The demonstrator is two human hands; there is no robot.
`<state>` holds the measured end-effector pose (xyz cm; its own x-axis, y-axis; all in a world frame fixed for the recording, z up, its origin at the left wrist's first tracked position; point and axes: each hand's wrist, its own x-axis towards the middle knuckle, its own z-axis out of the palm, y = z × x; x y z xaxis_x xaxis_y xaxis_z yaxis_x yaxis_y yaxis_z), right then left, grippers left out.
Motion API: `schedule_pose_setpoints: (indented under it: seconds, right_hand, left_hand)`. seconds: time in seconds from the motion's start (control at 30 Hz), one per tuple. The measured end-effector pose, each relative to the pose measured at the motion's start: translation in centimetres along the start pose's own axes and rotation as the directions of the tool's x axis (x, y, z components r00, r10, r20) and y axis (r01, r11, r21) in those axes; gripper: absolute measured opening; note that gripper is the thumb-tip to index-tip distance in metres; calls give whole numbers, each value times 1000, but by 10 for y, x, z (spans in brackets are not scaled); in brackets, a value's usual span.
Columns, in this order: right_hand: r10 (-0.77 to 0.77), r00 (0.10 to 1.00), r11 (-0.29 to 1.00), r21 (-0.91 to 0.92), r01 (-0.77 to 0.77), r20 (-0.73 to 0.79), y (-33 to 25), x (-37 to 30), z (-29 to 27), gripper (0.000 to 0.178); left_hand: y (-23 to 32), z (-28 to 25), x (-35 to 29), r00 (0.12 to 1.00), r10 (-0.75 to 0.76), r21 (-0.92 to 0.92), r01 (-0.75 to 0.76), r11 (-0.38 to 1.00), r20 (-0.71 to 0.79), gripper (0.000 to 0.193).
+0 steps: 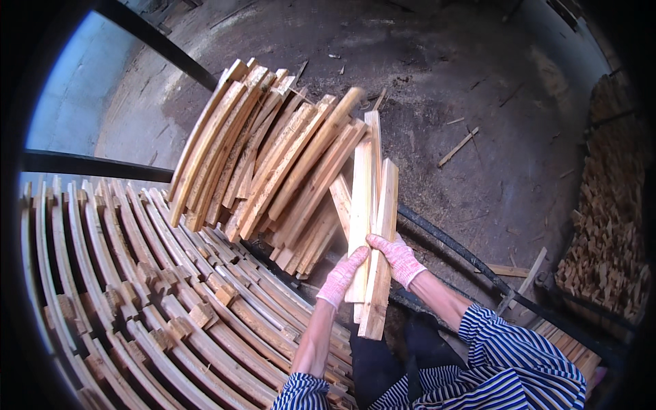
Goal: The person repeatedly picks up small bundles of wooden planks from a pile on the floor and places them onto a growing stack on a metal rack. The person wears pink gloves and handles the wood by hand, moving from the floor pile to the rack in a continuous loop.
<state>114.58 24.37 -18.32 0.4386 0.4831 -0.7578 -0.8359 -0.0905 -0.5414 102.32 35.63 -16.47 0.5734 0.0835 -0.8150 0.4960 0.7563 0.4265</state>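
Note:
My left hand [344,275], in a pink-and-white knit glove, is closed on the left side of a small bundle of pale wooden slats [361,198]. Against the bundle's right side, my right hand [398,258], gloved the same way, grips a thicker wooden slat [380,280]. Both thumbs lie on top, close together; the fingers underneath are hidden. The slats point away from me, their near ends above my dark trousers. Just left of them, a loose pile of wooden slats [287,157] lies heaped, some with rough bark-like edges.
Rows of stacked slats with small spacer blocks [184,321] fill the lower left. A dark metal rail [451,242] runs along my right, another bar [96,166] at left. Wood scraps [458,147] lie on the dirty floor. A large heap of wood pieces [605,225] stands far right.

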Motion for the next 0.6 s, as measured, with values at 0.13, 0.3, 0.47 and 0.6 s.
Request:
schedule_pose_setpoints:
  seconds: [0.13, 0.3, 0.47, 0.6]
  right_hand:
    - [77, 992, 991, 105, -87, 99, -30, 8, 7, 73]
    - [86, 987, 996, -4, -86, 135, -68, 10, 8, 60]
    - [185, 970, 982, -4, -187, 155, -70, -116, -6, 57]
    - [311, 938, 888, 304, -344, 155, -4, -175, -41, 60]
  left_hand:
    - [47, 34, -20, 996, -69, 75, 73, 994, -64, 68]
    - [61, 68, -29, 995, 19, -106, -29, 994, -101, 57]
    - [19, 104, -128, 991, 30, -12, -32, 999, -127, 55]
    - [10, 129, -207, 997, -77, 343, 77, 936, -13, 66]
